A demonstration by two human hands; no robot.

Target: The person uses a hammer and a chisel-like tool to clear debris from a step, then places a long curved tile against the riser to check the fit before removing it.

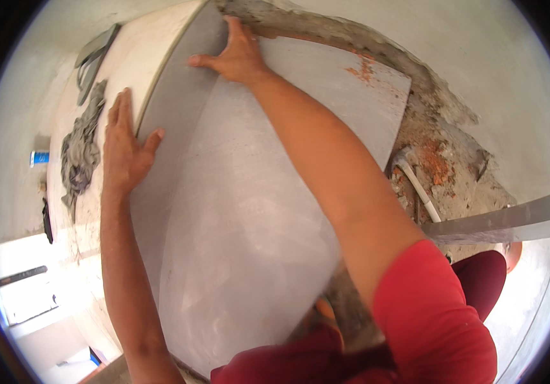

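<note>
A large smooth grey slab (249, 224) lies in front of me, with orange-brown crumbs on its far right part. Along its left side rises a narrower grey face (160, 153), topped by a pale ledge (144, 51). My left hand (128, 153) rests at the ledge's edge, its fingers stretched forward and its thumb out over the grey face. Reaching across the slab, my right hand (240, 57) has its thumb and fingers spread near the far corner, where the slab meets that face. Neither hand grips anything.
On the ledge lie a crumpled grey cloth (83, 144) and a flat tool with a handle (92, 64). A blue-and-white can (39, 158) stands farther left. Right of the slab, a hammer with a white handle (419, 189) lies on rubble beside the rough wall base (441, 105).
</note>
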